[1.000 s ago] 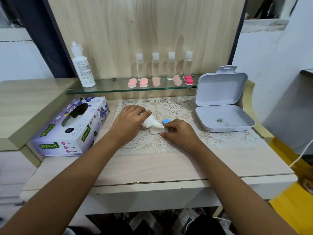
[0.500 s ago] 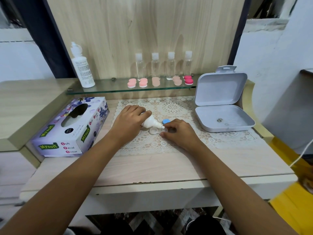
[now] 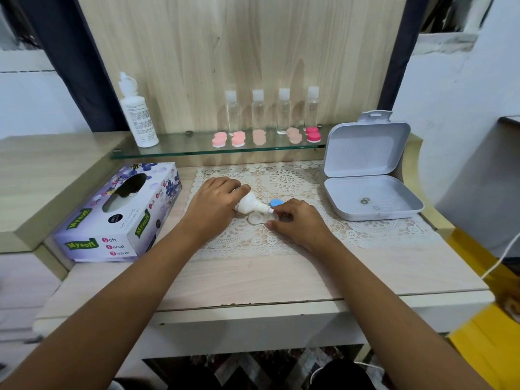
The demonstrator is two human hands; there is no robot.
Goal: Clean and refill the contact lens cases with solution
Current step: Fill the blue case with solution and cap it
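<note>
Left hand (image 3: 213, 204) tilts solution bottle (image 3: 249, 205) over lens case (image 3: 260, 218).

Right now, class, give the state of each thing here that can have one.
small bottle: tilted, nozzle down over lens case, gripped by left hand.
lens case: uncapped, held by right hand.
blue cap: off, on lace mat.
grey box: lid open.
clear bottles: capped, upright.
tissue box: opened.
</note>
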